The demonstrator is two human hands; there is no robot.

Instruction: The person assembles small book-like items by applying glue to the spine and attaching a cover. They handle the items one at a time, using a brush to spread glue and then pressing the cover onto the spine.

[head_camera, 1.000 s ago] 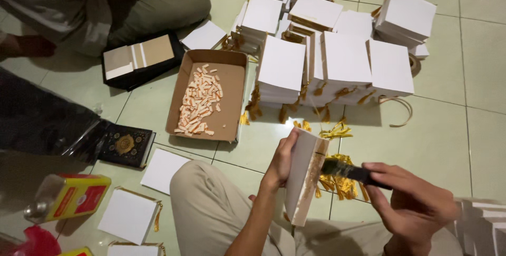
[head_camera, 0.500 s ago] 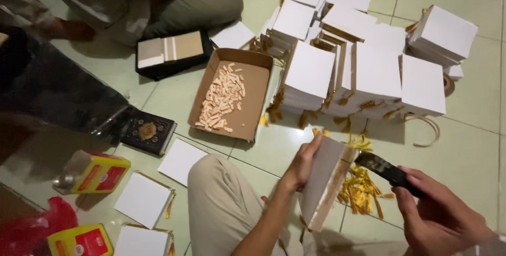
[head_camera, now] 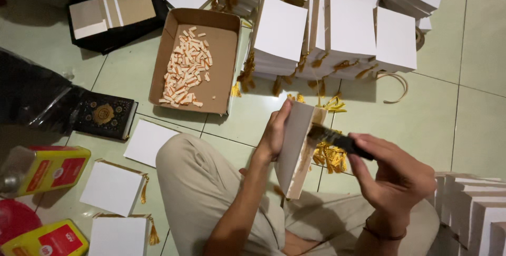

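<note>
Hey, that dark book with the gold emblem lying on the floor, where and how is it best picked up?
The dark book lies flat on the tiled floor, its pale page edge facing the white card. Probably best to come from above and pinch across its long edges, near the middle. The side toward the black plastic bag looks crowded, so the page-edge side gives fingers more room to slip under.

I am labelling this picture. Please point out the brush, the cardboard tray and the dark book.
brush [head_camera: 337, 140], head view, black handle.
cardboard tray [head_camera: 224, 61], head view, bare floor.
dark book [head_camera: 105, 114], head view, cover emblem.
</note>
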